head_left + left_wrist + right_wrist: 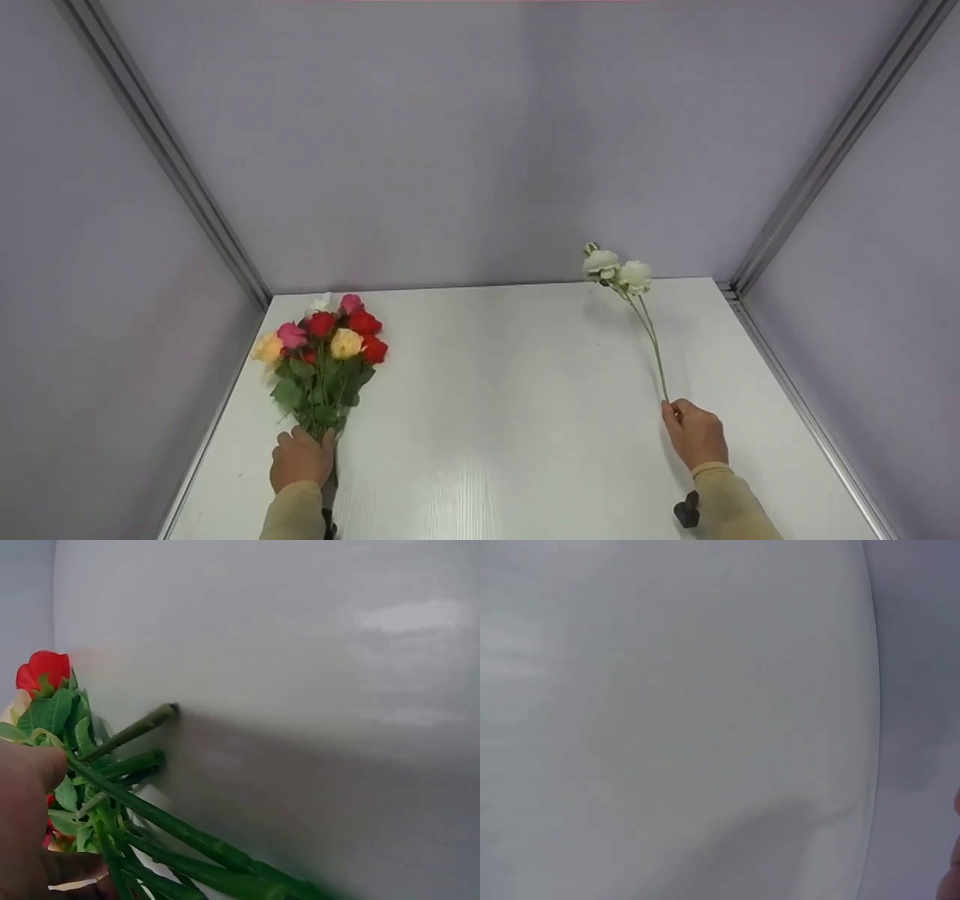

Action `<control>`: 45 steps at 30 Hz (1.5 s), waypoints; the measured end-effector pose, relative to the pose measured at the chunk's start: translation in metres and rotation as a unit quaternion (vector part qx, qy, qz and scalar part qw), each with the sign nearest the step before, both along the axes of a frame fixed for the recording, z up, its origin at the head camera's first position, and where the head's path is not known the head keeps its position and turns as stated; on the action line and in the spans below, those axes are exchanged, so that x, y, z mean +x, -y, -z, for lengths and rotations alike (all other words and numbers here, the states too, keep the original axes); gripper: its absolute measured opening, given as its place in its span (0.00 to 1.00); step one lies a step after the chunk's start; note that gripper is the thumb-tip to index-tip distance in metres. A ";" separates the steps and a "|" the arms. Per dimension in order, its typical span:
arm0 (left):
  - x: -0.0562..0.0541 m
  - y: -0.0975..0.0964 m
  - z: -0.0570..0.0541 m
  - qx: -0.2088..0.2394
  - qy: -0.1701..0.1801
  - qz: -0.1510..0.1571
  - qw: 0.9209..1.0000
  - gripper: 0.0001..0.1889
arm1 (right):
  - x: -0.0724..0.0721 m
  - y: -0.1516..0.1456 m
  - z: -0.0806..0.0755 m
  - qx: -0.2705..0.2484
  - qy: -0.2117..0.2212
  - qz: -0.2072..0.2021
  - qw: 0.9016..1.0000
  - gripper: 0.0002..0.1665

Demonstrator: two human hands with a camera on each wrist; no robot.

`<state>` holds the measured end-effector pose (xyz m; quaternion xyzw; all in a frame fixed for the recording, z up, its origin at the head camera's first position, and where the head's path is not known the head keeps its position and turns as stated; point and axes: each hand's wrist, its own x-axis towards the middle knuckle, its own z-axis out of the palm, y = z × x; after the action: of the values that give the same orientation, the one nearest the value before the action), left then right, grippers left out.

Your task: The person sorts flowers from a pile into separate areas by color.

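Note:
On the left side of the white table my left hand [300,459] grips a bouquet of flowers [322,381] by its stems. Red, pink, yellow and white blooms point to the far edge, above green leaves. Close up in the left wrist view, the thumb lies across the green stems [199,840], and a red rose [41,673] shows behind. My right hand [696,433] pinches the lower stem of a white flower spray [635,276], raised over the table's right side. Only bits of the right fingers [951,881] enter the right wrist view; the spray is out of sight there.
The white table [487,390] spreads between the two hands. Grey panels enclose it: a back wall [420,150], a left wall [112,300] and a right wall [877,300], with metal rails at the corners. A small black device [686,510] sits at the right wrist.

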<state>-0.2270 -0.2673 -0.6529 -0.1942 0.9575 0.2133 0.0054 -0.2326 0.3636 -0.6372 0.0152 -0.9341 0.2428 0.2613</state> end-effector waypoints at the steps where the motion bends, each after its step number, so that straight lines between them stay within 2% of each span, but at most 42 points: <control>1: -0.001 0.001 0.001 0.004 0.004 0.001 1.000 0.34 | 0.001 -0.003 0.001 -0.003 0.006 0.005 1.000 0.09; 7: -0.011 0.006 0.005 0.027 -0.003 0.024 0.999 0.32 | 0.001 -0.023 0.001 -0.016 0.037 0.038 0.998 0.11; 11: -0.013 0.010 0.004 0.033 0.005 0.033 0.999 0.30 | 0.003 -0.035 -0.003 -0.007 0.054 0.047 0.997 0.12; 16: -0.009 0.015 0.004 0.060 0.036 0.024 0.997 0.32 | 0.005 -0.047 -0.010 0.010 0.061 0.054 0.997 0.13; 22: -0.012 0.022 0.009 0.081 0.053 0.012 0.995 0.36 | -0.001 -0.056 -0.014 0.001 0.084 0.071 0.994 0.15; 29: -0.017 0.020 0.019 0.089 0.059 0.002 0.994 0.37 | 0.002 -0.065 -0.006 -0.017 0.110 0.098 0.989 0.16; 36: -0.019 0.019 0.028 0.089 0.055 -0.002 0.995 0.37 | 0.003 -0.068 -0.001 -0.041 0.156 0.115 0.980 0.19; 45: -0.018 0.017 0.024 0.094 0.056 -0.005 0.994 0.36 | 0.001 -0.074 0.005 -0.018 0.184 0.110 0.977 0.19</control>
<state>-0.2451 -0.2840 -0.6771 -0.2091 0.9304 0.2914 0.0762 -0.2319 0.4377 -0.6420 -0.1374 -0.9576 0.2278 0.1103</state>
